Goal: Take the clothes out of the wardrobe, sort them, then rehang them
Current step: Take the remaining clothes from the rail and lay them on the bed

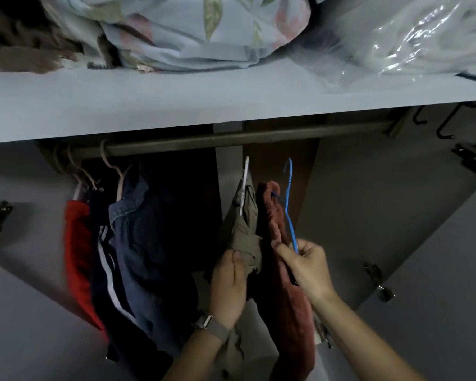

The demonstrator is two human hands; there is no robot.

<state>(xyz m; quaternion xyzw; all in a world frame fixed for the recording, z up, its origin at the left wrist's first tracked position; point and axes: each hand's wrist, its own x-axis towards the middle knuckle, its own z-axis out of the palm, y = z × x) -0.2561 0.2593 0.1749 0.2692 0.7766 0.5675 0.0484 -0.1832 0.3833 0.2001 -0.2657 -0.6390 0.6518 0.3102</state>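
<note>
Midway, seemingly: left hand [228, 284] pinched the khaki garment on its white hanger [245, 182]; right hand [305, 268] gripped the blue wire hanger [289, 204] bearing the rust-red fleece [275, 243], both hooks below the rail [231, 140]. At nine o'clock, denim and striped clothes [138, 237] hung on it.

My forearms are bare, no sleeves showing, and a grey-strapped watch [207, 323] with a pale case wraps my left wrist.
</note>
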